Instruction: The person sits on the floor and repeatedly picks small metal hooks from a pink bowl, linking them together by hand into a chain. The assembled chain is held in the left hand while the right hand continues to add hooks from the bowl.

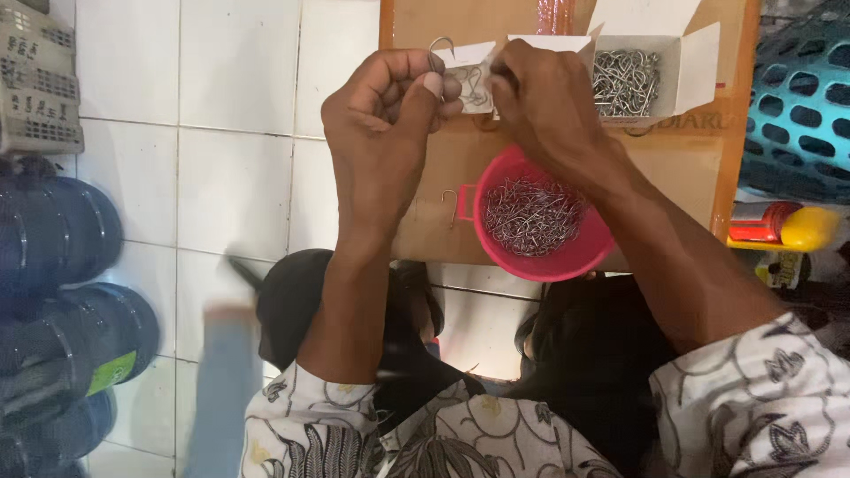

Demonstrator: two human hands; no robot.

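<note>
Patterned sleeves [443, 438] sit closest under my eyes, and from them both arms reach up over the cardboard sheet [682, 168] that serves as my bench on the white tiled floor [230, 177]. Both hands are raised together above it: my left hand [390, 115] is pinched shut on a small white card [467, 66], thumb pressed against its edge, with a metal hook [440, 44] curling out above my fingers. My right hand [540, 97] closes on the same card from the other side, fingertips bent in as if seating hooks onto it, though I cannot see exactly what they grip. Just below, a pink bowl [567, 257] holds a tangle of loose hooks, and one stray hook [450, 205] lies on the cardboard beside its handle. Past my right hand an open white box [691, 62] holds more hooks. I judge I am midway through fixing hooks to the card; the next move would call for a steady pinch and careful fingers near those points. Dark rolls [53, 292] lie at the far left, a teal basket [806, 97] at the right.
</note>
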